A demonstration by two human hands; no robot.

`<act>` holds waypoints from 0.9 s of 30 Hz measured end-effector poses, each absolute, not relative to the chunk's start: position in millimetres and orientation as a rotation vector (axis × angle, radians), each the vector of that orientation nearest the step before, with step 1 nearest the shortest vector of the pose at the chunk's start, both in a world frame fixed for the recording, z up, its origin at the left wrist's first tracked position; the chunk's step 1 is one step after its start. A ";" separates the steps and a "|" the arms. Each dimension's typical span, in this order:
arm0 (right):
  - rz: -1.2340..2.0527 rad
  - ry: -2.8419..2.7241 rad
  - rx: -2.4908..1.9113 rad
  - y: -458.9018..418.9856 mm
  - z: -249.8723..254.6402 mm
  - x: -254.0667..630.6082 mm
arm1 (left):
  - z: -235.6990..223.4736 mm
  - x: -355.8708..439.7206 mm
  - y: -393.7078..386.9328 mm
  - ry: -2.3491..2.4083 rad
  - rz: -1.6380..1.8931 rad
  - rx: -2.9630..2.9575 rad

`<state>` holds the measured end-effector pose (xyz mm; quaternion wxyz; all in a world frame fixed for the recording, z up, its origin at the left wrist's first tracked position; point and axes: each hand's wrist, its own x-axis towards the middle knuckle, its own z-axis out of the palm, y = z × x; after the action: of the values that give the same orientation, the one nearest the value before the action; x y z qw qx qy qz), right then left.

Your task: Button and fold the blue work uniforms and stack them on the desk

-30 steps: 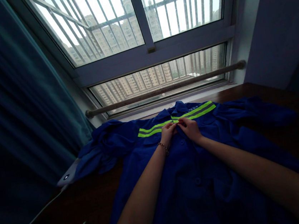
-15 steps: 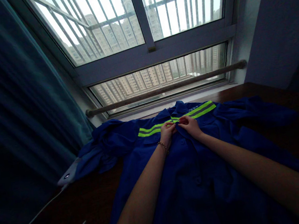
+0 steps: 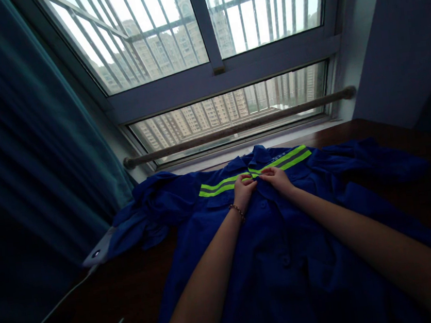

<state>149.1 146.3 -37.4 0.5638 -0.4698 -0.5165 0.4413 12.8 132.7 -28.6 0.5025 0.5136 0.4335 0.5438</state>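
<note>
A blue work jacket (image 3: 225, 243) with yellow-green and grey reflective strips (image 3: 289, 159) lies spread out, its collar toward the window. At the front opening, by the chest strip, my left hand (image 3: 244, 189) pinches the jacket's edge; a beaded bracelet circles that wrist. Close beside it on the right, my right hand (image 3: 277, 178) has its fingertips closed on the other front edge. Whether a button sits between the fingers is too small to make out. Lower on the front, two buttons show, one being the lower button (image 3: 285, 260).
The jacket lies on a dark wooden tabletop (image 3: 137, 289). Beyond it are a barred window and a horizontal rail (image 3: 242, 126). A blue curtain (image 3: 40, 124) hangs at the left. A pale device (image 3: 97, 251) with a white cable (image 3: 56, 305) lies under the left sleeve.
My hands have stayed at the chest opening. The fingertips have shifted slightly apart, the right hand a little to the right. The jacket lies nearly as before.
</note>
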 end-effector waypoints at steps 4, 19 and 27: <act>1.033 -1.186 -1.154 148.7 -37.6 148.9 | -30.0 14.3 131.2 1.122 1.317 1.404; 0.709 -1.302 -1.347 136.3 -29.3 142.8 | -31.6 13.8 134.2 1.239 1.273 1.533; 0.225 -2.053 -1.689 91.4 -11.3 123.1 | -36.0 2.7 146.7 1.496 1.195 2.002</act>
<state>123.1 91.4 -11.3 0.2346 -0.6155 -0.7479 0.0821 2.7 146.7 -36.0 0.1843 0.7103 0.5308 0.4240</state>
